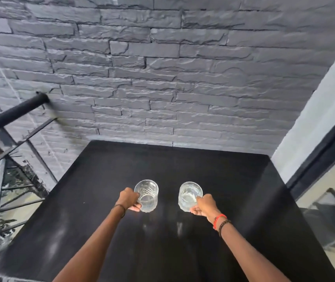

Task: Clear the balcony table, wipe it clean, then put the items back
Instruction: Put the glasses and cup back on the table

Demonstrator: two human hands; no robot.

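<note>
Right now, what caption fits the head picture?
Left hand grips one clear glass tumbler, right hand another, at black square table.

Your table (223, 180): black, smooth, semi-gloss. On it, your two tumblers: left glass (146, 195) clear, cut-patterned; right glass (190, 196) clear. Behind table, wall (162, 78): grey rough stone. Left of table, railing (11, 115): matt black metal.

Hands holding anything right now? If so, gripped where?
Yes, both. Left hand grips the left glass round its left side wall; right hand grips the right glass round its right side wall. Both upright over the black table.
</note>
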